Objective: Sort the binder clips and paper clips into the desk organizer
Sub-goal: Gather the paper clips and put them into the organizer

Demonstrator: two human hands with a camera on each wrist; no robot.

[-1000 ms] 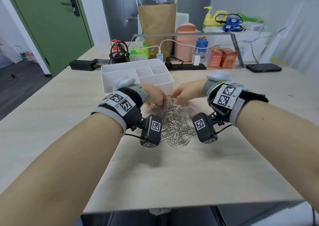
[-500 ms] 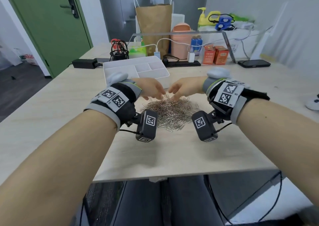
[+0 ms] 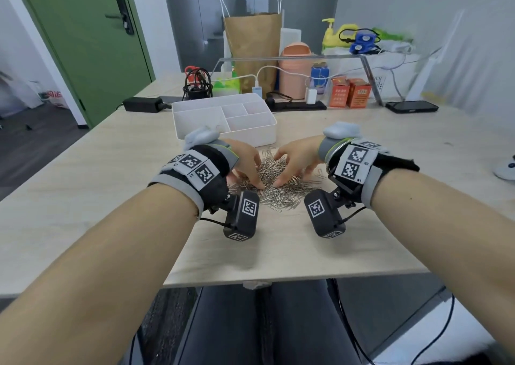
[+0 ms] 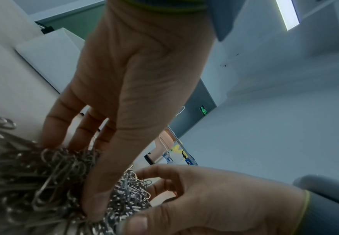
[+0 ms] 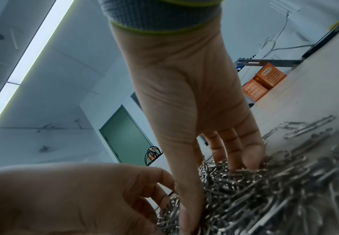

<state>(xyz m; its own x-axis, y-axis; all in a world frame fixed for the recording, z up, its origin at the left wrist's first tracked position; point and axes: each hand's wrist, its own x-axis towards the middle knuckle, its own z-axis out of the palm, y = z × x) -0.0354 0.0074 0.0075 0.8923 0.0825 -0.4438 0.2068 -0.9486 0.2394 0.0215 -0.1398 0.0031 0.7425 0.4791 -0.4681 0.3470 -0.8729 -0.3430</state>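
Left forearm reaching forward from the lower left over the pale wooden table [image 3: 83, 197], wrist wrapped in a strap with coded markers. Left hand [image 3: 245, 161] arched palm-down over the left side of the heap of silver paper clips [image 3: 281, 186], fingers [image 4: 52, 125] extended downward and slightly spread, tips sunk into the clips, thumb stretched down along the near side of the heap with its tip buried. Fingers curved around part of the heap rather than closed; no firm pinch plainly visible.

Heap of paper clips lying on the table between both hands, just in front of the white desk organizer [image 3: 223, 119]; a few stray clips scattered at the edges. Organizer's compartments standing open, contents hard to make out apart from a small thing near the front left corner.

Right hand [image 3: 295, 158] mirroring the left over the right side of the heap, palm facing inward and down, fingers [image 5: 251, 151] straight and pushed into the clips, thumb reaching down toward the left thumb on the near side. Both thumbs almost meeting. Right forearm entering from the lower right, wrist strapped with markers as well.

Behind the organizer: brown paper bag [image 3: 252, 50], orange boxes [image 3: 349, 93], black phone [image 3: 411, 106].
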